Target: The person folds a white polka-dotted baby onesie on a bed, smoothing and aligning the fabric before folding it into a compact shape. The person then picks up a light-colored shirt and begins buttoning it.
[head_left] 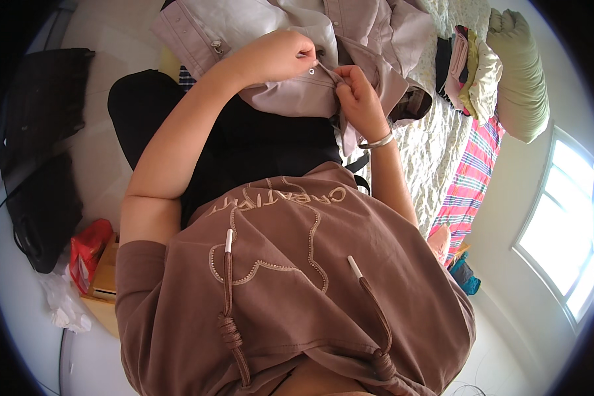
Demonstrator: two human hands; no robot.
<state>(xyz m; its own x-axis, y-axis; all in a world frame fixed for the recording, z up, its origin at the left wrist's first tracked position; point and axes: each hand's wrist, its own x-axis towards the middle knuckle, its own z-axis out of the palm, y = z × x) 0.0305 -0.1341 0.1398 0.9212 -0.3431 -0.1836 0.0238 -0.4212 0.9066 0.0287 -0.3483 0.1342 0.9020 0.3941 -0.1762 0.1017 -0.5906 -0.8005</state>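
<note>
A pale mauve garment with a whitish lining and small snap buttons is spread over my lap at the top of the view. My left hand pinches a narrow strip of its fabric between thumb and fingertips. Just to the right, my right hand, with a silver bangle on its wrist, grips the same strip further along. A round snap button shows on the cloth below the left fingertips. Part of the strip is hidden inside the right fist.
To the right, a bed with a patterned cover holds a stack of folded clothes and a pale green pillow. A red plaid cloth lies along its edge. Black bags, a red plastic bag and a wooden box are at left.
</note>
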